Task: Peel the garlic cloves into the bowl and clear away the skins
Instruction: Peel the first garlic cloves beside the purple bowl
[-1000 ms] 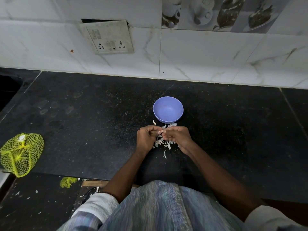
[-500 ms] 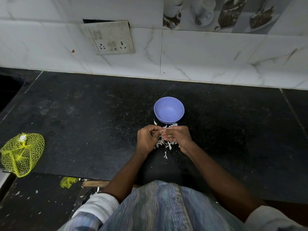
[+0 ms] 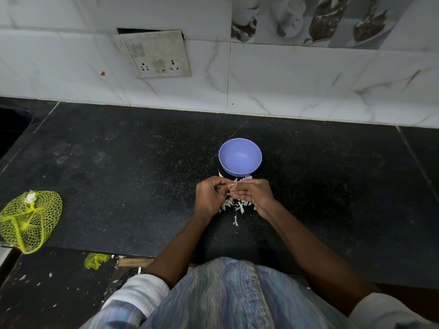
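Both hands, left hand [image 3: 210, 194] and right hand [image 3: 253, 193], pinch one garlic clove [image 3: 231, 185] just below the bowl [image 3: 240, 157]; small, slick, papery skin, so grip the ends.

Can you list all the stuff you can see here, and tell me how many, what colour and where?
bowl: one, purple, mid-counter, just beyond the hands
skins: a pile, white, on the counter under the hands
clove: one, pale, pinched between both hands
net bag: one, yellow, counter's left edge
net scrap: one, yellow, below the counter's front edge
counter: one, black
socket plate: one, grey-white, on the tiled wall
left hand: one, pinching the clove
right hand: one, pinching the clove
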